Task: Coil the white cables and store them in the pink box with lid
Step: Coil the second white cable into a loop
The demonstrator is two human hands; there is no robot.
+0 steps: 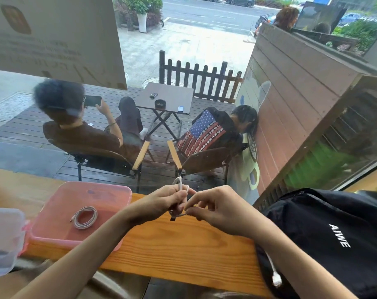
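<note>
Above the wooden worktop (183, 251), the left hand (161, 202) and right hand (213, 209) both grip a thin white cable (180, 184); another coiled white cable (85, 216) lies in the pink plastic box (54, 236) near the left edge.

- I read "AIWE", white letters, on the black backpack (325, 234) at right.
- Window poster (54, 37) upper left: print too blurred to read.

Bright, flat daylight through window (183, 104) ahead; pavement (183, 44) beyond washed out. Soft, faint shadows on wooden counter (183, 244). Pale reflections on glass, strongest at right. Wide-angle bending toward edges; fence wall (301, 93) leans. Near forearms and corners soft, slightly blurred; overall compression smear.
</note>
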